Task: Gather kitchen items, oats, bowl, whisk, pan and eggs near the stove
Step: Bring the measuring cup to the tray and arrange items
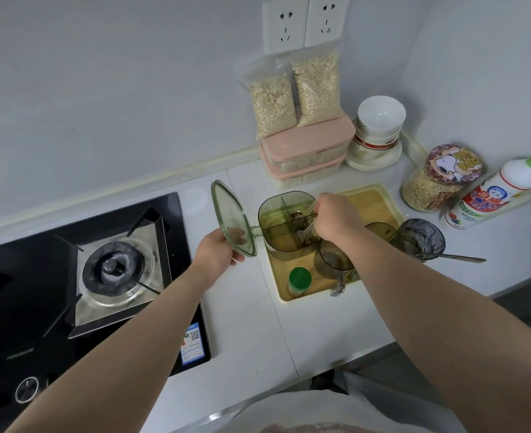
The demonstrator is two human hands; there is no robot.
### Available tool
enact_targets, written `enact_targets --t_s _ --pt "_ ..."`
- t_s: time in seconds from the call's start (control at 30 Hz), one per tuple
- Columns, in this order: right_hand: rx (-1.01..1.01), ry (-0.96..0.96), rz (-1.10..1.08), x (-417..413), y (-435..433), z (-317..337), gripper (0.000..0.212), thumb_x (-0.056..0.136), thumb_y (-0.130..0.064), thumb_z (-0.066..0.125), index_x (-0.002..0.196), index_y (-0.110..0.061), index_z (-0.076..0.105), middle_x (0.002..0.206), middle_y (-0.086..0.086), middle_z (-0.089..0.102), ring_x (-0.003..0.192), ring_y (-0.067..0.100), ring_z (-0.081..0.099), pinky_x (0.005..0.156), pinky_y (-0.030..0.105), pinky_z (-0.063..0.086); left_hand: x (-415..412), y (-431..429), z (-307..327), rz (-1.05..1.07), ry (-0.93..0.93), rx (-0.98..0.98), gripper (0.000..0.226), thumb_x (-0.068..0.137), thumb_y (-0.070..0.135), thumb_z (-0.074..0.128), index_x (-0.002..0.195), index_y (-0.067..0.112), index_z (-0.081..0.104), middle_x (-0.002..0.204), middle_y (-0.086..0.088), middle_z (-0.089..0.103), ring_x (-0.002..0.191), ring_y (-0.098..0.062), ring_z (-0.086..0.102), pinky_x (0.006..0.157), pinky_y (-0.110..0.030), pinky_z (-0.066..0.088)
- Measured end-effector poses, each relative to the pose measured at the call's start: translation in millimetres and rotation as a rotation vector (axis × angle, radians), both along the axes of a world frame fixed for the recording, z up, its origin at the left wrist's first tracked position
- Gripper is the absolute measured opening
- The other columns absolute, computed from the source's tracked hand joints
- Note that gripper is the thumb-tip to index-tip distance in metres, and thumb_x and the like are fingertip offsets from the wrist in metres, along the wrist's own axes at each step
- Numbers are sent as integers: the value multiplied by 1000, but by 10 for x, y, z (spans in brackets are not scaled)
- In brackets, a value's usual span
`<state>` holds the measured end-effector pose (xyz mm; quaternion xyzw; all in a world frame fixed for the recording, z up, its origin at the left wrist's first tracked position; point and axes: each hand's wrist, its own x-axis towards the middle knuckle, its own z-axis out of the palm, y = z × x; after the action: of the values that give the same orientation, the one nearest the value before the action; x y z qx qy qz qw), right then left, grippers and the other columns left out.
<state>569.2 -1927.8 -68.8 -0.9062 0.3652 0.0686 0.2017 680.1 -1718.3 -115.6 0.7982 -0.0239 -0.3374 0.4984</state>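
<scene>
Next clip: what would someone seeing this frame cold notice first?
Both hands work at mid-counter: the left hand holds up the hinged lid of a green divided box in a tray, while the right hand reaches in, gripping what looks like a clear scoop. Behind, two oat bags lean on the wall atop pink boxes. The burner sits left, no flame showing.
</scene>
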Motion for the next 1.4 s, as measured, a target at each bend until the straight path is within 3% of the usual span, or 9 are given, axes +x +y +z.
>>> enact_targets --t_s 0.17,0.3,0.4,0.7,0.87,1.0,1.1,1.27,1.4 --pt "-110 -42 4 -45 -28 -58 34 88 -13 66 121 -12 57 114 10 54 96 26 57 82 38 55 -32 -22 41 22 9 -16 28 100 6 44 104 13 71 93 -4 72 61 -20 61 56 -26 48" --pt "-149 -69 19 -124 -70 -13 24 94 -25 61 114 -13 60 105 7 62 90 25 61 75 37 56 -58 -68 108 -7 -43 -39 20 102 17 48 104 16 69 92 4 71 63 -14 63 59 -23 51" --pt "-98 -57 41 -186 -85 6 18 95 -25 58 109 -15 63 97 2 67 84 21 63 68 34 55 -78 -132 157 1 -69 -40 19 102 16 47 100 19 65 88 4 70 64 -15 63 62 -27 50" --pt "-3 -20 83 -375 -57 -45 17 97 -22 55 104 -16 69 92 2 69 81 17 64 78 35 58 -121 -350 191 -34 -152 46 21 100 34 52 108 16 56 94 -2 66 65 -19 65 59 -27 50" --pt "-19 30 54 -461 -90 1 16 93 -8 54 98 -12 69 90 7 68 83 22 65 70 29 54 -149 -476 139 -32 -263 163 9 96 17 56 102 11 58 90 -7 68 61 -16 67 53 -25 51" --pt "-34 77 64 -493 -100 13 23 92 -11 54 109 -12 70 98 6 69 86 21 65 77 30 56 -152 -553 135 -57 -281 224 12 89 8 52 98 11 60 79 -7 70 76 -26 72 71 -37 61" --pt "-29 76 67 -526 -108 -8 23 93 -14 54 112 -13 68 97 5 68 84 21 64 76 30 56 -143 -567 129 -56 -273 225 13 89 8 52 100 10 60 78 -6 70 73 -25 72 70 -35 60" --pt "-64 -182 -12 -686 -114 -53 26 93 -13 55 116 -13 66 105 4 67 96 22 64 83 35 56 -180 -539 88 11 -215 194 16 96 21 52 107 9 56 86 -5 67 75 -27 72 72 -39 60" --pt "-172 -476 -108 -977 -73 -156 17 98 -21 52 93 -10 65 82 1 62 75 19 58 64 33 51 -312 -467 -3 122 -144 211 26 105 35 35 111 12 46 93 -9 66 75 -27 71 63 -32 53"
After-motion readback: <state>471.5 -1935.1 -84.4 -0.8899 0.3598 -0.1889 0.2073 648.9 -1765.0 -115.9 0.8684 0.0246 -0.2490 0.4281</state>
